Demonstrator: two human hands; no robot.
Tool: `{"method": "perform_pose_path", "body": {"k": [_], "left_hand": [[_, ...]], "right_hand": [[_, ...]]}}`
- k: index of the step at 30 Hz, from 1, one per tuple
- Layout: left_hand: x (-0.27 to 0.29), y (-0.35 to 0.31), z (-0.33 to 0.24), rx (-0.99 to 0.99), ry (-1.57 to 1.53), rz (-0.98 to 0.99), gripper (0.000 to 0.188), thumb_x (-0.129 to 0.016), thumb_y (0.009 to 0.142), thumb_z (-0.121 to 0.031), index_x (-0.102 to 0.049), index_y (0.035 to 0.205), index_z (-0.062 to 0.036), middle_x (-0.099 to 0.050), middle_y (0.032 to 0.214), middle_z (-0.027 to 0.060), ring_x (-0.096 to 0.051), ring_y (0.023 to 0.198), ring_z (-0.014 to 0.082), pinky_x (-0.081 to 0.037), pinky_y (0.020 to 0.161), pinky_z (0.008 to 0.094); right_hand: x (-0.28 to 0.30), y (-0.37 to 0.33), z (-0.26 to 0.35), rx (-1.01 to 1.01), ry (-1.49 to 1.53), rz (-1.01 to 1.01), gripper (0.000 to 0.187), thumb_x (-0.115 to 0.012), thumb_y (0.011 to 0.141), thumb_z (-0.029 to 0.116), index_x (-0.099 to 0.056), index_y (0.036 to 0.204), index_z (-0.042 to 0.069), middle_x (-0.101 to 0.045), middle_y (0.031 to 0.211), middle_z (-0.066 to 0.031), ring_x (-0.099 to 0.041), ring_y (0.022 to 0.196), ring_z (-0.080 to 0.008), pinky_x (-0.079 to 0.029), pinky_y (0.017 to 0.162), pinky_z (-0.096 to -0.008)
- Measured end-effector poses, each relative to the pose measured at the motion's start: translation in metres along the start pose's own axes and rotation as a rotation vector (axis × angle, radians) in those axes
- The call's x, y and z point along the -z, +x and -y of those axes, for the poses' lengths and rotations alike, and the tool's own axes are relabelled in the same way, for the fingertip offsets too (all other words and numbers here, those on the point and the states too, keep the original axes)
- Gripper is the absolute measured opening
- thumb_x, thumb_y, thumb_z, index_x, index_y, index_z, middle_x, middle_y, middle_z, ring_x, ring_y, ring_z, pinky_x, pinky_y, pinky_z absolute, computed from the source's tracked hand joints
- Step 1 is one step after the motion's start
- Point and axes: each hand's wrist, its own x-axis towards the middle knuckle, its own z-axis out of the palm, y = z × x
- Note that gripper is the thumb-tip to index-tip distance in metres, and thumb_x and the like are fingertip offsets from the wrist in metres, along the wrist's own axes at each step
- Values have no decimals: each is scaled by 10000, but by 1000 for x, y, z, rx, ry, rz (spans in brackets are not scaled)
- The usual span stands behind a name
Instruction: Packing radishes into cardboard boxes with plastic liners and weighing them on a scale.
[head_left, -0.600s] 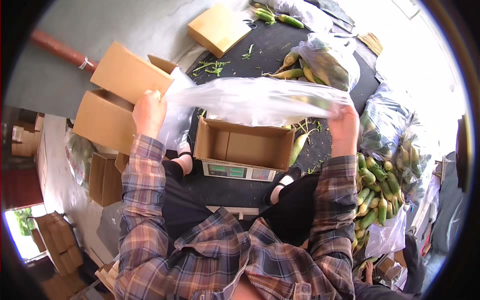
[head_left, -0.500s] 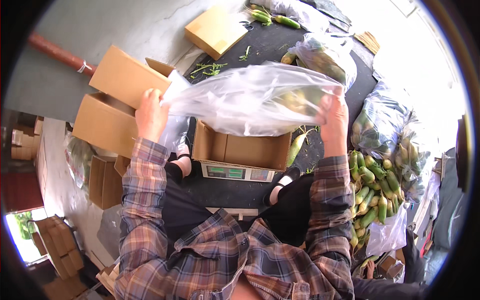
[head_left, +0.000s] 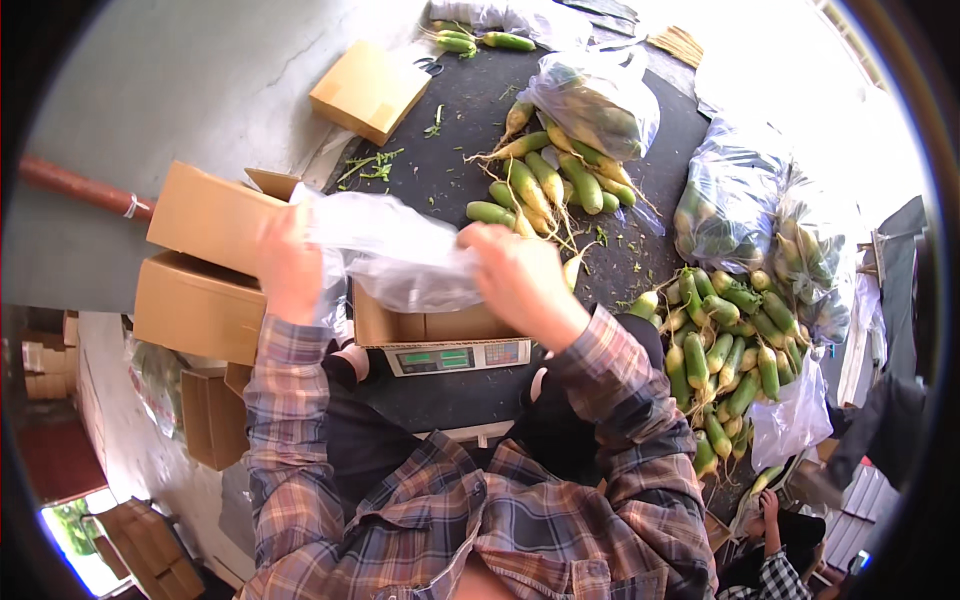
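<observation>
A clear plastic bag (head_left: 400, 240) is stretched between my two hands above an open cardboard box (head_left: 376, 318). My left hand (head_left: 290, 262) is closed on the bag's left end, beside the stacked boxes. On the other end, my right hand (head_left: 525, 283) has its fingers closed round the plastic, over the box's right side. Motion smears both hands and the bag a little. The box rests on a digital scale (head_left: 460, 358) with green displays, between my legs. Beyond my right hand lies a loose pile of green-and-white radishes (head_left: 550, 185).
Open cardboard boxes (head_left: 200, 305) stand at my left, with a closed carton (head_left: 370, 92) farther off. Bagged radishes (head_left: 600, 100) lie at the back, and more bags (head_left: 735, 200) stand at the right above a large radish heap (head_left: 725, 350). Another person's hand (head_left: 768, 507) shows at lower right.
My right hand has come in leftward, toward my left hand. The bag, spread wide before, is now bunched shorter between them, uncovering the radish pile behind. The whole view has shifted.
</observation>
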Motion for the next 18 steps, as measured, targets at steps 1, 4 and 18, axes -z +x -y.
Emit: {"method": "perform_pose_path", "body": {"k": [1,4,18], "left_hand": [[12,0,-2,121,-103,-89,229,-490,911,-100,-638,1061,-10,-640,931,151,-617,859,255,-474,825,365],[58,-1,-11,72,-446,-631,215,-520,909,-75,-614,1072,30,-647,933,150,-629,815,209,-519,725,328],[84,-82,4,578,-1280,-534,220,-499,871,32,-581,1075,34,-622,969,54,-587,821,113,-488,723,230]], "right_hand": [[4,4,-11,-85,-158,-56,125,-581,752,70,-556,872,99,-608,828,-105,-609,678,-321,-491,593,-404],[39,12,-21,-40,-153,-530,169,-567,736,9,-588,890,74,-587,804,-100,-599,735,-284,-478,635,-382],[79,-48,-19,-311,647,-153,452,-394,695,-157,-593,1081,-32,-615,903,-25,-547,804,-94,-433,734,-210]]}}
